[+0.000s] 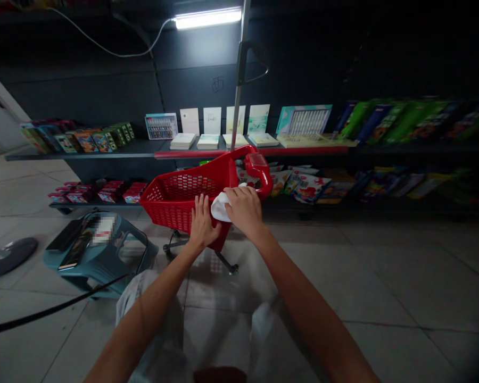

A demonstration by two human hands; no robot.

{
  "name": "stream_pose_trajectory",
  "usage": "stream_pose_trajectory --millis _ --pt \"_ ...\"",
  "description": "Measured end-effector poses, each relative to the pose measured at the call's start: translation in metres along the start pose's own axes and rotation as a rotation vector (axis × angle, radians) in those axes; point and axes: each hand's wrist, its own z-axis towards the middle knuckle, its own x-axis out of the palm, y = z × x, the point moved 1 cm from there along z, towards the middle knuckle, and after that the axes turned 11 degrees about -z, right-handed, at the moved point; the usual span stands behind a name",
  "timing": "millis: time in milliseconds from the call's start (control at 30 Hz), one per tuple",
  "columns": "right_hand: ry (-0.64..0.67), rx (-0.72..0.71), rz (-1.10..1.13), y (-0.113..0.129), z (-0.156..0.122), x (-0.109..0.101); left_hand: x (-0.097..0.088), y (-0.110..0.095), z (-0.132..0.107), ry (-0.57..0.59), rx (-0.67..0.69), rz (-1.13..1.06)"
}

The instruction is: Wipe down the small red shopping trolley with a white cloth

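A small red shopping cart point(175, 215) with a perforated basket stands on wheels in front of me. My left hand point(201, 223) lies against the near side of its basket, fingers stretched out and holding nothing. In my right hand point(243, 207) is a bunched white cloth point(220, 207), pressed on the cart's rim close to the handle end. The cart's red handle point(263, 173) rises just beyond my right fingers. Part of the cloth is hidden under that hand.
Behind the cart runs a dark shelf point(115, 155) with books, boxes and snack bags. A metal pole point(237, 101) rises behind the handle. On the left stand a grey-blue stool point(123, 229) bearing phone-like items and a round stand base point(14, 258). A black cable point(51, 308) crosses low left.
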Motion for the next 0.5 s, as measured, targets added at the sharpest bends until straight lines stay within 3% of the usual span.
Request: stream_pose_trajectory --millis 367,500 --pt "0.100 -0.157 0.071 0.020 -0.007 -0.028 0.003 0.000 -0.008 -0.036 -0.069 0.050" --pt "0.197 -0.166 0.088 0.022 -0.004 -0.041 -0.001 0.002 -0.014 -0.051 -0.098 0.094"
